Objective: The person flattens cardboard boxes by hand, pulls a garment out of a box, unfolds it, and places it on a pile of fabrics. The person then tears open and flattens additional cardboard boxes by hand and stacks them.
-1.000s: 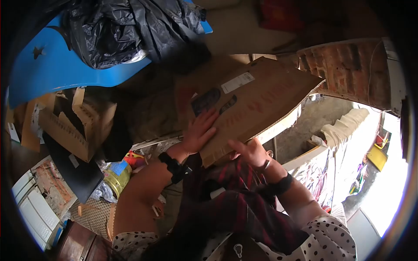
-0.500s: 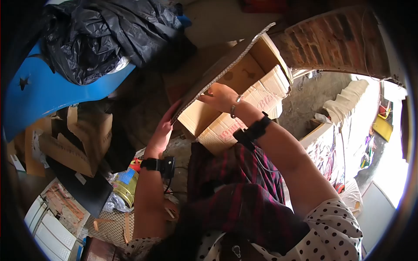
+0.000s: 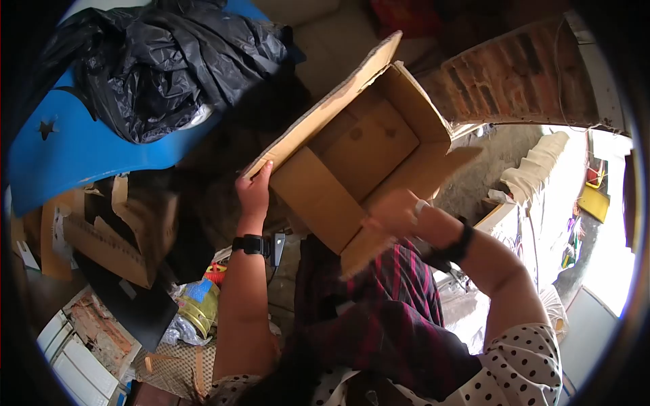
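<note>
A brown cardboard box (image 3: 317, 197) is held tilted over my lap, its top flaps spread and its bare inside in view. The left corner of its long upper flap is pinched in my left hand (image 3: 254, 193), with the thumb on the inner face. Over the lower flap is my right hand (image 3: 394, 215), smeared by motion. Its fingers are too blurred to show whether they grip the flap or only touch it. Dark wrist straps sit on both arms.
At upper left, a black plastic bag (image 3: 169, 68) lies on a blue surface (image 3: 88, 152). Torn cardboard (image 3: 112, 247) and a yellowish tin (image 3: 202, 308) are on the left. A brick wall (image 3: 521, 78) stands at upper right. A checked cloth (image 3: 379, 325) covers my lap.
The box's opening has tipped toward me, showing more of its inside. My right hand moved from the upper flap down to the lower one, which has swung outward. The left hand still grips the upper flap.
</note>
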{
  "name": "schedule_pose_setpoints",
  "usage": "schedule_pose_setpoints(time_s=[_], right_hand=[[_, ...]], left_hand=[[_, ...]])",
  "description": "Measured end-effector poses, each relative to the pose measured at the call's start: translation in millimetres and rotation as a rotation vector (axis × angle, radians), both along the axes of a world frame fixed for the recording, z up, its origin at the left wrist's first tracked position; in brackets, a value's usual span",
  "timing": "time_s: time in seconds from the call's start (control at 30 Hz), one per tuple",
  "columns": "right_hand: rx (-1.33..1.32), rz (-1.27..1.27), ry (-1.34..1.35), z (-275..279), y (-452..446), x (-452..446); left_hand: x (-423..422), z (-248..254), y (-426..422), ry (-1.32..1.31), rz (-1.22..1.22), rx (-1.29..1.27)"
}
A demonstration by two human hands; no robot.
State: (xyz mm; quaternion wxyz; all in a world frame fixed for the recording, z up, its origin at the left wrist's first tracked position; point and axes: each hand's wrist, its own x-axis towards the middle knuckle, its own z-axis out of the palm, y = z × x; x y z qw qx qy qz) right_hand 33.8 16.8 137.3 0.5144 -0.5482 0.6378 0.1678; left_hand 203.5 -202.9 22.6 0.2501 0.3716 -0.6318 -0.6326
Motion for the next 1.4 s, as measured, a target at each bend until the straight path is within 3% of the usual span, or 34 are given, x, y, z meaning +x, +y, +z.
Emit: schedule_pose_setpoints(time_s=[0.13,0.23,0.27,0.33,0.4,0.47,0.53,0.67,0.73,0.83,0.9,0.93,1.0,1.03,1.1,1.2,1.27,1.33,1.4], right_hand=[[-0.266,-0.097,-0.011,-25,123,11],[-0.041,-0.178,0.018,-40,134,25],[-0.048,-0.187,0.020,-72,140,28],[-0.164,-0.524,-0.028,-149,162,38],[0.134,-1.045,-0.140,-141,106,22],[-0.269,-0.950,-0.218,-185,90,10],[-0.087,-1.056,-0.470,-174,65,10],[0.025,-1.330,-0.693,-134,71,47],[0.002,-1.218,-1.031,-104,82,61],[0.075,-1.119,-0.959,-58,76,83],[0.037,-0.926,-1.065,-29,52,105],[0.030,-0.931,-1.071,-25,40,115],[-0.465,-0.351,-0.756,-18,15,129],[-0.470,-0.356,-0.765,-8,1,127],[-0.421,-0.003,-0.593,13,-26,118],[-0.469,0.138,-0.538,-6,-41,137],[-0.549,0.097,-0.553,-23,-36,141],[-0.491,-0.252,-0.753,-67,-31,146],[-0.402,-0.218,-0.818,-121,-26,160]], left_hand=[[-7,22,10,0.082,0.088,0.204],[-10,41,18,0.068,0.077,0.331],[-13,53,25,0.096,0.047,0.408],[-24,75,50,0.128,0.041,0.356],[-18,76,57,0.056,-0.109,0.345],[-26,98,61,0.164,-0.135,0.411],[-31,102,63,0.207,-0.122,0.388],[-37,111,41,0.237,0.054,0.425],[-41,103,27,0.218,0.061,0.406],[-41,90,21,0.167,0.058,0.463],[-39,88,20,0.206,-0.016,0.714],[-40,91,18,0.200,-0.023,0.709],[-42,97,17,0.180,-0.140,0.926],[-43,101,19,0.130,-0.210,0.929],[-43,106,19,0.059,-0.239,0.952],[-41,105,17,-0.050,-0.303,0.970],[-36,106,26,-0.069,-0.299,0.913],[-35,104,29,-0.051,-0.318,0.940],[-36,100,40,-0.017,-0.309,0.883]])
